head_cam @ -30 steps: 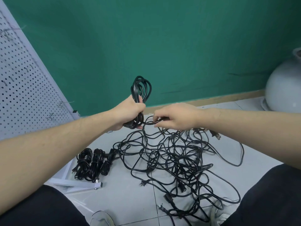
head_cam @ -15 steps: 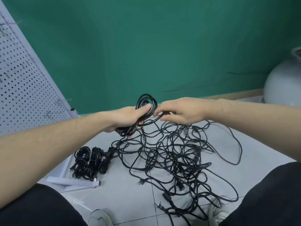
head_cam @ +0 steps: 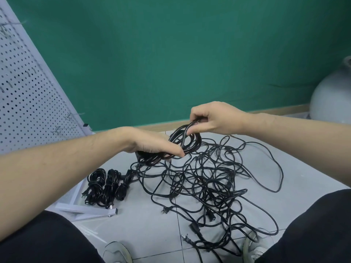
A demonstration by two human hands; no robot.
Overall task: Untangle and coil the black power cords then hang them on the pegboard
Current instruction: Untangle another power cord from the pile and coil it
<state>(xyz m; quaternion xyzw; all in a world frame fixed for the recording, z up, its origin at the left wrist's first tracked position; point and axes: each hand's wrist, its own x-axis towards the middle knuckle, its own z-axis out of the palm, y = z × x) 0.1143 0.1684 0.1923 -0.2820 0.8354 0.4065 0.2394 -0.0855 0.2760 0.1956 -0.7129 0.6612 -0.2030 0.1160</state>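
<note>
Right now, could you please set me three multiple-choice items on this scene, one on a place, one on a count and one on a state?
1. Where do the finished cord bundles lie?
A. on the floor by the pegboard's foot
B. hung on the pegboard
C. beside the grey vessel

2. How many finished bundles lie there?
A. one
B. three
C. five

3. What is the state of the coil being wound?
A. lying loose on the floor
B. hung on a hook
C. held by both hands

Key:
1 A, the bundles rest on the tile floor just right of the pegboard base.
2 B, three bundles lie side by side.
3 C, the left hand grips its lower part while the right hand pinches its top loop, above the tangled cords.
</note>
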